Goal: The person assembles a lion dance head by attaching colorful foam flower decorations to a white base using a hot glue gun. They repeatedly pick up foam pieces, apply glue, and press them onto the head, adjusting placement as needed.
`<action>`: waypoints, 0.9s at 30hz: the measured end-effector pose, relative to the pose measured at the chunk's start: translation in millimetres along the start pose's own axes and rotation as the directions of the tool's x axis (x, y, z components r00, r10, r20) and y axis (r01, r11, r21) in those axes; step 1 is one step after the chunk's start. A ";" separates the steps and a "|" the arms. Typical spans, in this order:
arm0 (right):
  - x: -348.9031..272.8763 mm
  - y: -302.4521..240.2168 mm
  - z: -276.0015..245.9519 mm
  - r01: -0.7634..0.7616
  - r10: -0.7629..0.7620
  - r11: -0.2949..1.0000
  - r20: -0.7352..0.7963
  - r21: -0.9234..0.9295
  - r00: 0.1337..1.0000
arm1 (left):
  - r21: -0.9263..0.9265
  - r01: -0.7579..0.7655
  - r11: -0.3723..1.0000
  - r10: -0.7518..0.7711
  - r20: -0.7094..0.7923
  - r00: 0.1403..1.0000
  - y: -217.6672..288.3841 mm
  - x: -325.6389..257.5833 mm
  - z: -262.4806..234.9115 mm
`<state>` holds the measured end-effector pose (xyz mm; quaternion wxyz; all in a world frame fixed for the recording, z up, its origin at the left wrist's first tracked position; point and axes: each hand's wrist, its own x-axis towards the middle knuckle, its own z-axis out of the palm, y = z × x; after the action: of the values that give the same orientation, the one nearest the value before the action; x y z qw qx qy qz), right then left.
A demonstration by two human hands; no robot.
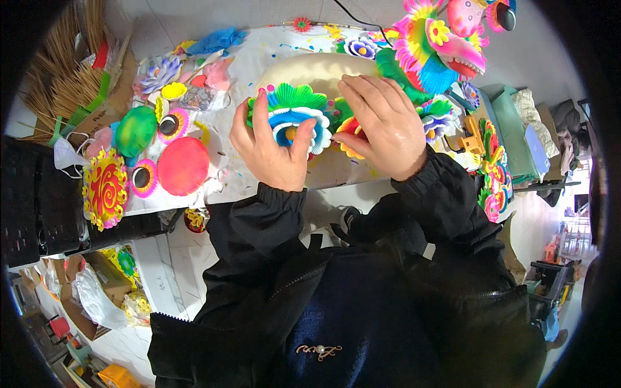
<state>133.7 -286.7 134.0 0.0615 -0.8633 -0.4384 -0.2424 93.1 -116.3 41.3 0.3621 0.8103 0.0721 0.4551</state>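
Observation:
A layered foam-like flower point(289, 123) with blue and white petals, a yellow centre and green leaves sits near the table's front edge. My left hand point(275, 145) spans it, thumb on the petals at the right and fingers round the left side. Beside it my right hand point(385, 126) is open, fingers stretched out and its thumb tip at the flower's white rim. Beneath that hand, a red-and-yellow flower point(350, 134) is partly hidden. Behind both hands lies a smooth cream-coloured rounded form point(307, 68).
Round green point(136, 131) and red point(184, 166) pieces with eye-like discs lie left on the paint-spotted table point(242, 48). A colourful toothed animal head point(446, 48) stands far right. Bundled sticks point(61, 77) fill a box at far left. A yellow clamp-like tool point(474, 136) is at right.

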 end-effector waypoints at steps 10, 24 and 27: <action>-5.8 0.5 -12.2 0.003 -0.001 0.999 -0.029 0.049 1.000 | -0.123 0.009 0.992 0.002 0.086 0.996 -2.3 1.9 -7.0; -142.9 -25.9 -12.2 -0.357 0.448 0.862 -0.212 0.359 0.868 | -0.378 0.334 0.863 -0.320 0.102 0.942 -35.9 -14.0 -48.2; -172.7 -27.6 10.7 -0.339 0.454 0.844 -0.220 0.415 0.863 | -0.343 0.416 0.842 -0.406 0.102 0.908 -41.7 -38.4 -51.8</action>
<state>29.9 -392.1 40.1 0.3371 -0.8603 -0.2698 -0.2711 38.9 -76.2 4.5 0.5930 0.7022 0.1554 0.3620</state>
